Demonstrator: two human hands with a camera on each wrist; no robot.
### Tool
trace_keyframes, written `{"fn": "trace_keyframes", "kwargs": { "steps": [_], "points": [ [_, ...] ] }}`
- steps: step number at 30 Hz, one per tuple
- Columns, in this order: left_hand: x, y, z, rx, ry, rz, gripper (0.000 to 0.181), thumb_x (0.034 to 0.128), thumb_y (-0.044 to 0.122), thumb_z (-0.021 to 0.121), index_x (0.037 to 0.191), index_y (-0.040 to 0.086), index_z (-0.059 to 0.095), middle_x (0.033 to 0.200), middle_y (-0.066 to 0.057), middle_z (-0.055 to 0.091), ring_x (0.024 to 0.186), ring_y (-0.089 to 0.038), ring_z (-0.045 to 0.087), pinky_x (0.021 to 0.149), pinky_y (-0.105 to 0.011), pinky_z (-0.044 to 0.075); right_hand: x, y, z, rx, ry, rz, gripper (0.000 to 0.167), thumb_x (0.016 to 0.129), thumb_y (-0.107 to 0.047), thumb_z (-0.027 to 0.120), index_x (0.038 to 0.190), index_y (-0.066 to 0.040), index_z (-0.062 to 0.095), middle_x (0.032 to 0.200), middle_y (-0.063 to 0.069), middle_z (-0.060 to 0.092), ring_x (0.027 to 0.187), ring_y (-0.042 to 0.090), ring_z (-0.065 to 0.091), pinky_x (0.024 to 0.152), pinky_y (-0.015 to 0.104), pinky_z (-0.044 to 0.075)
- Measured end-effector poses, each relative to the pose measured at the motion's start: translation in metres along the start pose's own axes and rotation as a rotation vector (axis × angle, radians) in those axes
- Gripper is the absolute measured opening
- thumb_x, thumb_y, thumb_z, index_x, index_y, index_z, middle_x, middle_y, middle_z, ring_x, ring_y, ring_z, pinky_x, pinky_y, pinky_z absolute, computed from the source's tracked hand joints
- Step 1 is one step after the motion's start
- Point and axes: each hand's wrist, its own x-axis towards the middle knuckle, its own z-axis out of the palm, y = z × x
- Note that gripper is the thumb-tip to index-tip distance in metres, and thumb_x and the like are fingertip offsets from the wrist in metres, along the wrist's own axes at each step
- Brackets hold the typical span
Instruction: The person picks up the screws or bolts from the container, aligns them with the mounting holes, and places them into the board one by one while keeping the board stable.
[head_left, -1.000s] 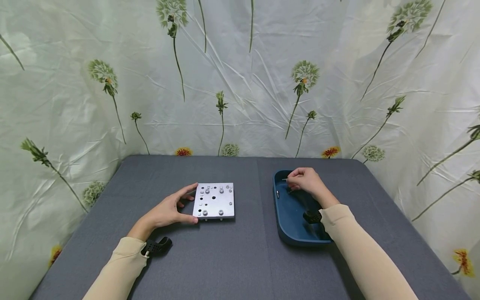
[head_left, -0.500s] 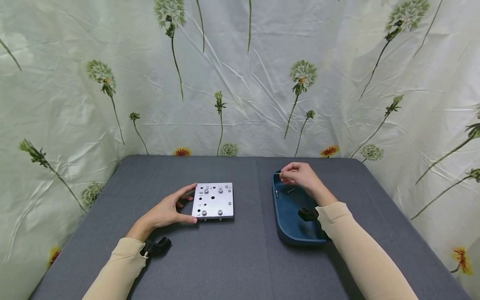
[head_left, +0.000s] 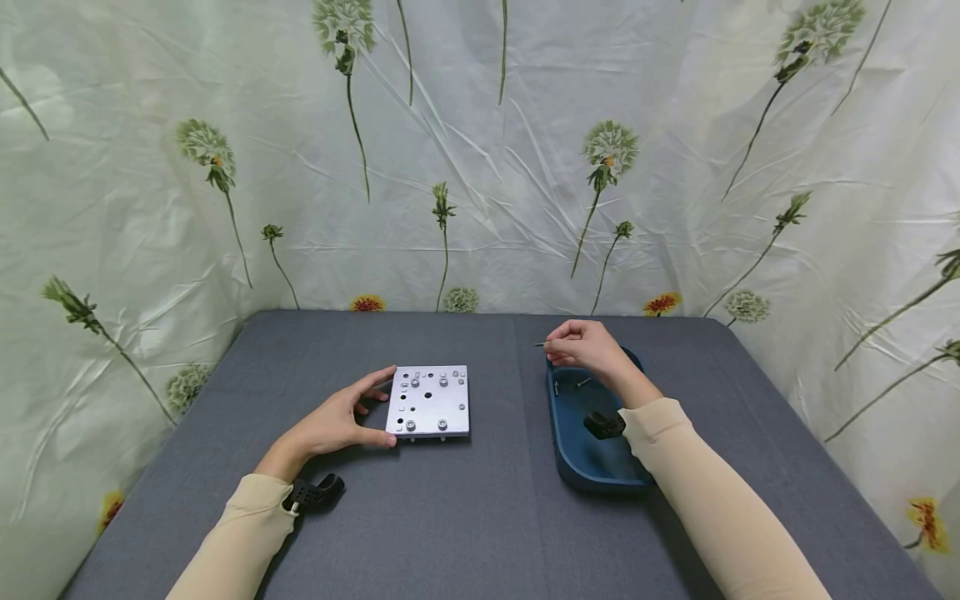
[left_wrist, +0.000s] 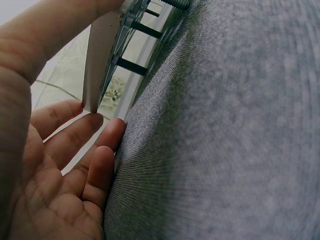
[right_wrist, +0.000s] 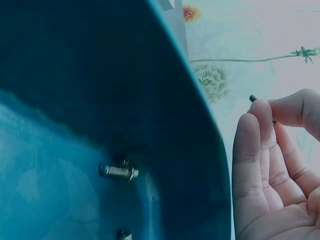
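My left hand (head_left: 337,423) grips the left side of a square silver metal plate (head_left: 429,410), thumb at the near corner and fingertips at the far one. Holes and several screw heads dot its top. In the left wrist view, threaded screw shanks (left_wrist: 132,65) stick out under the plate (left_wrist: 97,62). Over the far left rim of a blue tray (head_left: 592,454), my right hand (head_left: 592,352) pinches a small screw (head_left: 539,344) between thumb and fingertips. The right wrist view shows the tip of that screw (right_wrist: 253,98); the fingers hide most of it.
Loose screws lie in the far part of the tray, one screw (head_left: 583,382) beside another screw (head_left: 557,388). A grey cloth (head_left: 495,500) covers the table. Behind it hangs a white curtain (head_left: 510,167) printed with flowers.
My right hand has lifted the screw from inside the tray and moved left, out past its far left rim. The left hand and plate have stayed put.
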Motion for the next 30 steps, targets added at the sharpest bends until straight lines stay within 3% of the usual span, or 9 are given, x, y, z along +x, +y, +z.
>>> {"fn": "trace_keyframes", "kwargs": {
  "steps": [8,19,24,27,30],
  "points": [
    [0.001,-0.001,0.001,0.001,0.004,0.008,0.115,0.0774,0.045,0.097,0.170,0.020,0.033,0.158,-0.014,0.056,0.137,-0.033,0.058,0.108,-0.051,0.047,0.003,-0.010,0.011,-0.032,-0.019,-0.018,0.022,0.101,-0.012,0.071,0.115,0.005,0.070,0.087,-0.004,0.078,0.081,0.009,0.074,0.092,0.040,0.064],
    [0.002,0.000,0.002,-0.001,0.008,0.009,0.116,0.0764,0.045,0.098,0.169,0.020,0.034,0.155,-0.014,0.059,0.136,-0.032,0.059,0.108,-0.051,0.047,0.010,-0.018,0.032,-0.047,-0.057,-0.046,0.017,0.100,-0.013,0.074,0.110,0.000,0.071,0.087,-0.003,0.079,0.082,0.011,0.074,0.095,0.047,0.062],
    [0.002,0.000,0.002,-0.004,0.010,0.009,0.116,0.0763,0.044,0.098,0.170,0.020,0.034,0.157,-0.015,0.057,0.136,-0.032,0.059,0.107,-0.051,0.047,0.012,-0.022,0.044,-0.039,-0.070,-0.060,0.015,0.100,-0.013,0.074,0.108,-0.001,0.072,0.088,-0.002,0.079,0.081,0.013,0.074,0.099,0.056,0.060],
    [0.002,-0.001,0.002,-0.004,0.011,0.004,0.116,0.0765,0.043,0.098,0.170,0.020,0.033,0.159,-0.014,0.055,0.137,-0.032,0.059,0.108,-0.051,0.047,0.014,-0.024,0.052,-0.020,-0.087,-0.069,0.014,0.100,-0.012,0.074,0.109,-0.001,0.072,0.091,0.003,0.080,0.085,0.018,0.075,0.100,0.058,0.058],
    [0.001,-0.001,0.002,-0.007,0.011,0.000,0.116,0.0766,0.043,0.098,0.170,0.020,0.033,0.160,-0.014,0.054,0.137,-0.032,0.059,0.108,-0.052,0.047,0.014,-0.026,0.060,-0.008,-0.105,-0.074,0.013,0.100,-0.011,0.074,0.108,-0.001,0.072,0.091,0.005,0.080,0.094,0.034,0.076,0.100,0.059,0.058]
  ]
}}
